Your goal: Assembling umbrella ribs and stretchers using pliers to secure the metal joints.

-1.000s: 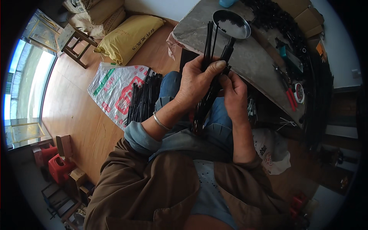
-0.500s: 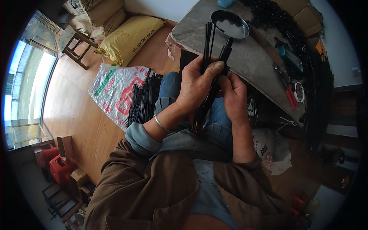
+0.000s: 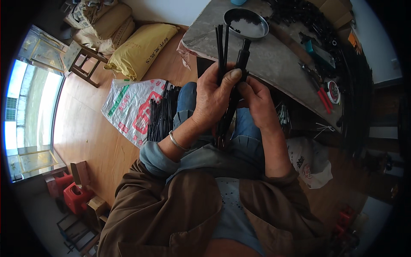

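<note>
Above my lap, both hands are closed around what looks like a black umbrella frame (image 3: 242, 55), a thick tube with thin rods gathered along it. My left hand (image 3: 210, 96) grips it from the left, thumb pressed across the front. Several thin black rods (image 3: 221, 49) stick up from this hand, left of the tube. My right hand (image 3: 262, 103) pinches the frame from the right, just below the left thumb; what its fingertips touch is hidden. The frame's lower end slants down between my knees, dark and hard to make out.
A grey worktable (image 3: 205, 36) ahead holds a round pan (image 3: 247, 23) with white material, red-handled pliers (image 3: 324, 98), a round tin (image 3: 333, 92) and piled black parts. Left, black rods (image 3: 162, 113) lie on a white woven sack (image 3: 124, 109). A yellow sack (image 3: 143, 51) and wooden stool (image 3: 83, 62) stand beyond.
Both hands and the frame sit slightly further left in the view, and the tube's top is lower against the pan. The surroundings have shifted with the head. The grip stays much the same.
</note>
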A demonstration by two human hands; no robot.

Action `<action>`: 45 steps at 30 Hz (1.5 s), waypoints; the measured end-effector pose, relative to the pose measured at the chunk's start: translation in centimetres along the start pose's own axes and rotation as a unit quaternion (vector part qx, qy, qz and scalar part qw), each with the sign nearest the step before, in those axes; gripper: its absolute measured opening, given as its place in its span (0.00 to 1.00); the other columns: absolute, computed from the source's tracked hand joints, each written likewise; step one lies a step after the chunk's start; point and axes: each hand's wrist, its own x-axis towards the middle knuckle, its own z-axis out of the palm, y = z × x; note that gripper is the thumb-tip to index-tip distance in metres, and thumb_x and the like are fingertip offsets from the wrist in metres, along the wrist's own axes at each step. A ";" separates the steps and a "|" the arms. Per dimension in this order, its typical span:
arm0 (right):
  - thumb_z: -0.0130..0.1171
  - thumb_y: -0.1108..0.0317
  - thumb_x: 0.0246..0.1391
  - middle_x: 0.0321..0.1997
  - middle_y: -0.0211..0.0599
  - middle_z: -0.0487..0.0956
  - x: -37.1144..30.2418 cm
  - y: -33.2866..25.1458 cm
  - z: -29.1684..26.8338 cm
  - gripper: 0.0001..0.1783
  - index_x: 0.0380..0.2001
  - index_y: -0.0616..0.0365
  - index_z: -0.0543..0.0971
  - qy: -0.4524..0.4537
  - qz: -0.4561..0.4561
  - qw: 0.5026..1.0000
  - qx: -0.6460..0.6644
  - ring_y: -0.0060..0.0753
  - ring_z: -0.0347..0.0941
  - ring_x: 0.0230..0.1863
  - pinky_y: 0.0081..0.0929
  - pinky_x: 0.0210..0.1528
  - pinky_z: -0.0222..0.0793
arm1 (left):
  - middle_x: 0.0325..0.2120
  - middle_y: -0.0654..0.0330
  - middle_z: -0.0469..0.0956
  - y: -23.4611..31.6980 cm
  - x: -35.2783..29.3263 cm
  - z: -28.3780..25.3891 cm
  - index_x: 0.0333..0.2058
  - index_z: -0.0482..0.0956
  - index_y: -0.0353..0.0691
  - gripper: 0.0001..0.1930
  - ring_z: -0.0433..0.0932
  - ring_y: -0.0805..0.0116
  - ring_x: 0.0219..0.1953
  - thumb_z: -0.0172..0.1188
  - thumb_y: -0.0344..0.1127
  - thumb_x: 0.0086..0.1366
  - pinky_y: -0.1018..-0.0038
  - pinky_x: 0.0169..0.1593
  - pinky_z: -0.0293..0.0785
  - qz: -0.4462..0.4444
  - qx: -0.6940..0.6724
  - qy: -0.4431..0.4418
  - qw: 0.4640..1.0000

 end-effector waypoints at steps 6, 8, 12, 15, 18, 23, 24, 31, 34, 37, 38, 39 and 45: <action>0.55 0.64 0.60 0.25 0.22 0.73 -0.4 0.3 0.4 0.10 0.32 0.61 0.76 0.043 -0.030 0.997 -0.052 0.12 0.66 0.28 0.16 0.30 0.65 | 0.28 0.60 0.77 -0.2 0.2 -0.2 0.39 0.76 0.32 0.12 0.75 0.75 0.30 0.59 0.36 0.63 0.78 0.34 0.71 0.042 0.080 -0.001 0.996; 0.56 0.65 0.59 0.23 0.23 0.72 -0.4 1.0 0.4 0.10 0.31 0.62 0.76 0.068 -0.071 0.991 -0.090 0.12 0.64 0.27 0.16 0.29 0.63 | 0.28 0.59 0.77 0.3 0.4 -0.1 0.39 0.77 0.32 0.13 0.75 0.74 0.30 0.60 0.37 0.63 0.77 0.34 0.71 0.065 0.122 -0.009 0.990; 0.56 0.65 0.58 0.21 0.25 0.71 -0.4 1.0 0.6 0.11 0.30 0.64 0.76 0.074 -0.105 0.988 -0.087 0.12 0.61 0.25 0.17 0.27 0.60 | 0.28 0.57 0.76 1.4 0.9 -0.5 0.38 0.78 0.33 0.14 0.76 0.73 0.30 0.62 0.38 0.60 0.76 0.34 0.71 0.112 0.245 -0.045 0.962; 0.56 0.64 0.59 0.21 0.25 0.71 -0.7 0.7 0.6 0.11 0.31 0.63 0.76 0.058 -0.098 0.990 -0.080 0.12 0.62 0.25 0.17 0.27 0.61 | 0.28 0.57 0.76 1.8 0.9 -0.4 0.36 0.78 0.33 0.13 0.76 0.73 0.30 0.63 0.38 0.59 0.76 0.35 0.72 0.016 0.161 -0.045 0.986; 0.55 0.63 0.59 0.22 0.24 0.72 -0.8 0.3 0.1 0.12 0.31 0.62 0.76 0.029 -0.066 0.996 -0.046 0.12 0.63 0.24 0.17 0.26 0.62 | 0.28 0.63 0.77 2.2 0.6 -0.6 0.39 0.78 0.34 0.13 0.75 0.77 0.31 0.61 0.38 0.61 0.79 0.36 0.71 -0.025 0.110 -0.074 0.991; 0.54 0.62 0.60 0.24 0.23 0.73 -0.6 0.7 -0.3 0.12 0.32 0.60 0.76 -0.006 -0.047 0.999 -0.013 0.13 0.67 0.24 0.16 0.26 0.63 | 0.30 0.66 0.78 1.8 0.4 -0.9 0.42 0.77 0.36 0.14 0.73 0.81 0.32 0.58 0.40 0.64 0.82 0.37 0.71 -0.062 0.050 -0.102 0.992; 0.55 0.62 0.59 0.23 0.25 0.73 -0.7 0.7 -0.2 0.12 0.31 0.61 0.76 -0.006 -0.049 0.999 -0.021 0.13 0.67 0.24 0.17 0.26 0.63 | 0.30 0.66 0.78 1.8 0.2 -0.8 0.42 0.78 0.36 0.14 0.73 0.80 0.33 0.58 0.40 0.64 0.82 0.38 0.71 -0.070 0.021 -0.094 0.993; 0.60 0.62 0.54 0.18 0.32 0.72 -2.2 -0.7 0.4 0.13 0.26 0.62 0.77 0.099 -0.142 0.963 -0.207 0.17 0.67 0.22 0.20 0.26 0.62 | 0.33 0.65 0.78 1.9 -0.2 -0.5 0.44 0.77 0.36 0.14 0.73 0.80 0.35 0.57 0.39 0.65 0.81 0.41 0.71 -0.071 0.004 -0.095 0.993; 0.60 0.61 0.55 0.18 0.30 0.72 -2.1 -0.4 -0.1 0.14 0.25 0.62 0.77 0.063 -0.101 0.980 -0.159 0.18 0.68 0.21 0.21 0.24 0.63 | 0.33 0.65 0.78 2.2 -0.3 -0.6 0.44 0.77 0.36 0.14 0.74 0.79 0.36 0.57 0.39 0.65 0.80 0.42 0.71 -0.085 -0.005 -0.104 0.991; 0.59 0.61 0.56 0.18 0.28 0.72 -1.8 0.2 -0.6 0.15 0.24 0.62 0.76 0.048 -0.086 0.989 -0.112 0.17 0.68 0.21 0.20 0.24 0.63 | 0.33 0.65 0.79 2.3 -0.5 -0.3 0.44 0.78 0.36 0.14 0.74 0.78 0.37 0.57 0.39 0.65 0.80 0.43 0.71 -0.063 -0.018 -0.115 0.991; 0.59 0.61 0.56 0.18 0.28 0.72 -1.7 0.2 -0.9 0.15 0.24 0.62 0.76 0.050 -0.087 0.989 -0.110 0.17 0.68 0.21 0.20 0.24 0.63 | 0.33 0.65 0.79 2.3 -0.7 -0.3 0.44 0.78 0.36 0.14 0.74 0.78 0.37 0.57 0.39 0.65 0.80 0.43 0.71 -0.064 -0.016 -0.118 0.991; 0.58 0.60 0.56 0.18 0.26 0.72 -1.6 0.2 -1.2 0.15 0.24 0.62 0.76 0.011 -0.035 0.998 -0.049 0.16 0.68 0.22 0.19 0.24 0.63 | 0.34 0.65 0.79 2.4 -0.9 -0.4 0.45 0.78 0.36 0.14 0.74 0.78 0.37 0.57 0.39 0.65 0.79 0.43 0.71 -0.077 -0.014 -0.125 0.989; 0.59 0.60 0.56 0.21 0.24 0.73 -2.8 -0.3 -0.5 0.13 0.26 0.59 0.77 0.014 -0.050 0.998 -0.044 0.14 0.67 0.22 0.15 0.24 0.62 | 0.37 0.64 0.79 2.4 -0.8 -0.8 0.46 0.77 0.37 0.15 0.75 0.77 0.39 0.55 0.40 0.67 0.78 0.45 0.71 -0.088 -0.005 -0.165 0.982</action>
